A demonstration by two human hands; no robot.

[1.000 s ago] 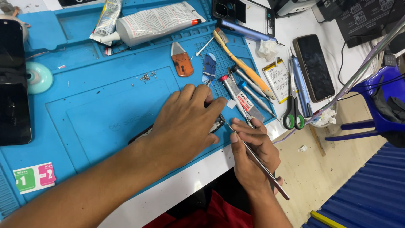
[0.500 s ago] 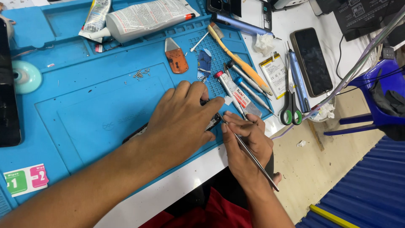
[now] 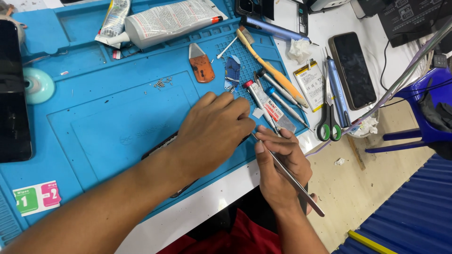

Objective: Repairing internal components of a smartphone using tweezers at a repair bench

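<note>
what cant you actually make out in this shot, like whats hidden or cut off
- Head view: the dark device on the blue mat is mostly covered by the left hand; its kind cannot be told.
- The tip of the tweezers in the right hand vanishes behind the left hand.
- The small screws are too tiny to count.
- The dark phone is cut off by the left edge.

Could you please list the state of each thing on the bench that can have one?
Left hand: flat on the dark device.
Right hand: holding metal tweezers.
Scissors: closed.
Large glue tube: capped, lying down.
Phone: screen dark.
Screws: loose on the blue mat.
</note>
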